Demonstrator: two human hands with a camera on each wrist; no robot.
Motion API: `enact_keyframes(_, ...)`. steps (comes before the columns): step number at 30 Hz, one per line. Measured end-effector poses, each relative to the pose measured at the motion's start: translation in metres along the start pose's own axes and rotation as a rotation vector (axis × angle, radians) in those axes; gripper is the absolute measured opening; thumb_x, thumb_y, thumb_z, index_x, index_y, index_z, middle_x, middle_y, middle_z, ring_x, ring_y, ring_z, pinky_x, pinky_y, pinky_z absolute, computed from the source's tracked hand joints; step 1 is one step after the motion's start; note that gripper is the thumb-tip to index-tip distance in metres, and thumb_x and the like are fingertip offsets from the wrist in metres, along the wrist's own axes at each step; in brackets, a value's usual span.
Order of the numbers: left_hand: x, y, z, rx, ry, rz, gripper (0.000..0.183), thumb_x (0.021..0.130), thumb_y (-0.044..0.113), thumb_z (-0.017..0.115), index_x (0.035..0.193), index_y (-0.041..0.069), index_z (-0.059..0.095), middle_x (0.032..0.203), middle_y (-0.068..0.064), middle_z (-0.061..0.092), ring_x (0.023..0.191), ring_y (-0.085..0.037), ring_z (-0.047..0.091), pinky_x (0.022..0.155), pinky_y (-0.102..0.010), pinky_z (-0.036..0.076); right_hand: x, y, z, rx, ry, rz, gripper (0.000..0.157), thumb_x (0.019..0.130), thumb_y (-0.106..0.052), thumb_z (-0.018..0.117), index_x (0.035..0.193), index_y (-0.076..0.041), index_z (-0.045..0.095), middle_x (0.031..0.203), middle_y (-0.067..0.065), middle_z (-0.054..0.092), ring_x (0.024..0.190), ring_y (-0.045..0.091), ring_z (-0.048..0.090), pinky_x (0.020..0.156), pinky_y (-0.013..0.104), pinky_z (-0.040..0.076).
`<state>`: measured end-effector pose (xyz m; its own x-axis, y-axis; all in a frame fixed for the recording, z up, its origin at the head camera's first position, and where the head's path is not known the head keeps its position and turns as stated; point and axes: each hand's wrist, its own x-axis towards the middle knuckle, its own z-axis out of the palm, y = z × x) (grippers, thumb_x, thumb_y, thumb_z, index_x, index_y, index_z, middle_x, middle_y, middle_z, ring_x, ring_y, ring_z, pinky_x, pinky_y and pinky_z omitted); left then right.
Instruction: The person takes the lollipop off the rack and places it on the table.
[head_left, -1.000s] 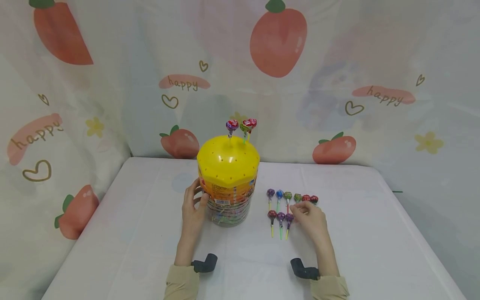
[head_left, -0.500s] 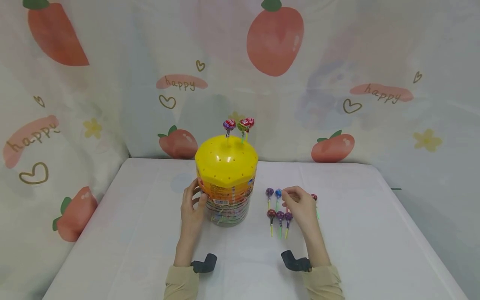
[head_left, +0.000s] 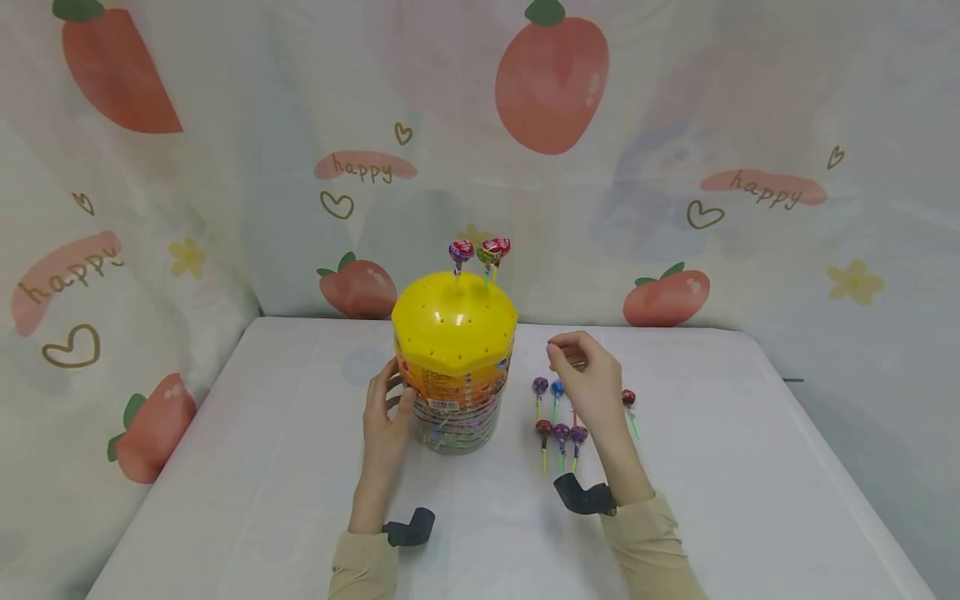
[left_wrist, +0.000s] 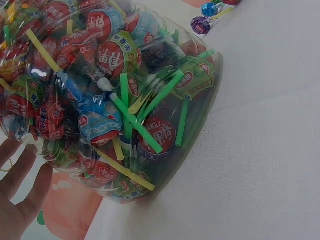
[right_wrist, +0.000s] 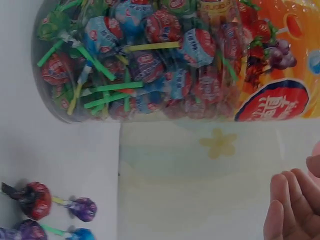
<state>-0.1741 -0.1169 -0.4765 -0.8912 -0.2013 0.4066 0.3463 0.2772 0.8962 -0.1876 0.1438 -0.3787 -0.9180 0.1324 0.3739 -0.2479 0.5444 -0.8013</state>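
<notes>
A clear jar (head_left: 459,429) full of wrapped lollipops, with an orange label and a yellow holed lid (head_left: 455,321), stands upright left of the table's middle. Three lollipops (head_left: 487,252) stick up from the back of the lid. My left hand (head_left: 385,417) rests against the jar's left side; in the left wrist view its fingers (left_wrist: 39,190) look spread and nearly straight. Right of the jar, my right hand (head_left: 591,375) is raised above the lying lollipops, loosely bent. Its fingers (right_wrist: 283,192) show nothing between them in the right wrist view.
Lollipops lie in two rows on the white table (head_left: 247,467), among them a purple one (head_left: 540,386), a blue one (head_left: 557,388) and a dark red one (head_left: 628,397). My right hand hides part of the back row. A fruit-print curtain (head_left: 555,208) hangs behind.
My right hand has moved left and away from me, rising off the lying lollipops toward the lid's right side. The left hand and jar stay in place.
</notes>
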Motion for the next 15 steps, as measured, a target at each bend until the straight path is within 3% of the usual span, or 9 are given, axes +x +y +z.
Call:
enact_keyframes(9, -0.001, 0.000, 0.000, -0.013, -0.005, 0.003, 0.053, 0.096, 0.021, 0.057, 0.146, 0.021, 0.039, 0.138, -0.008, 0.048, 0.125, -0.025, 0.048, 0.099, -0.056, 0.044, 0.011, -0.028, -0.001, -0.001, 0.028, -0.178, 0.017, 0.091, -0.016, 0.065, 0.105, -0.006, 0.067, 0.090, 0.010, 0.069, 0.081, 0.018, 0.062, 0.070, 0.011, 0.045)
enact_keyframes(15, 0.000, 0.000, 0.000, -0.015, -0.009, -0.013, 0.054, 0.095, 0.016, 0.058, 0.146, 0.020, 0.039, 0.138, -0.008, 0.048, 0.127, -0.026, 0.048, 0.099, -0.056, 0.043, 0.018, -0.047, -0.001, 0.035, 0.019, -0.233, 0.020, 0.090, -0.014, 0.065, 0.108, -0.006, 0.066, 0.094, 0.010, 0.069, 0.085, 0.019, 0.063, 0.075, 0.025, 0.051)
